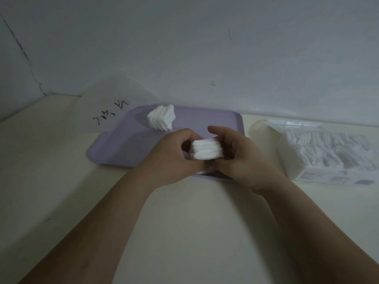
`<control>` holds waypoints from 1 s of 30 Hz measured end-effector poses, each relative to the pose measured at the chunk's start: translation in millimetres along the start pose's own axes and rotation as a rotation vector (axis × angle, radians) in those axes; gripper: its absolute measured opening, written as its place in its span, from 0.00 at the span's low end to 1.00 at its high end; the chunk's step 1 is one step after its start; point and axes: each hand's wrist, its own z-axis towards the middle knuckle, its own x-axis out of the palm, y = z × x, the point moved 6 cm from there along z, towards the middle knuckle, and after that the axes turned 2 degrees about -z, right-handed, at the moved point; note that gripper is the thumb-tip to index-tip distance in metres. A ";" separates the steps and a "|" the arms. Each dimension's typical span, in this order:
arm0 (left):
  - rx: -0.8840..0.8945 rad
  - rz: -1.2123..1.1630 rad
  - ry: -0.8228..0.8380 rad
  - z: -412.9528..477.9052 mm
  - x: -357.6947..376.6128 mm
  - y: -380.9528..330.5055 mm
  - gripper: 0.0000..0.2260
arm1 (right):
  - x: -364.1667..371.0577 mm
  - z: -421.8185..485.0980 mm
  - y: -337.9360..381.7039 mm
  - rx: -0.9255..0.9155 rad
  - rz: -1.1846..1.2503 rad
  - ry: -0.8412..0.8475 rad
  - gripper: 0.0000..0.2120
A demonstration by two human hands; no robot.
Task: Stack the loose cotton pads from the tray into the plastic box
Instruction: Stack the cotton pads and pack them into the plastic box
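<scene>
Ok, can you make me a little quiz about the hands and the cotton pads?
1. True or false: the tray is green.
2. Which hand holds the stack of cotton pads? A left hand only, B right hand only, C both.
3. Fill in: the plastic box lies to the tray's ___.
Key: 1 false, it is purple; 2 C; 3 right.
</scene>
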 end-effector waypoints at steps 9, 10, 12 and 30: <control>0.041 0.037 -0.026 2.2 1.3 10.8 0.12 | 3.6 -0.9 8.9 -0.062 -0.249 0.024 0.25; 0.037 0.041 -0.023 2.6 2.0 11.4 0.13 | 2.8 -0.4 7.8 -0.063 -0.242 0.014 0.22; 0.012 0.032 -0.027 2.8 2.8 13.1 0.14 | 1.4 0.0 6.7 -0.053 -0.222 -0.012 0.19; -0.111 -0.501 -0.162 11.0 17.6 -49.6 0.10 | -47.6 -15.4 36.7 0.285 0.583 -0.110 0.15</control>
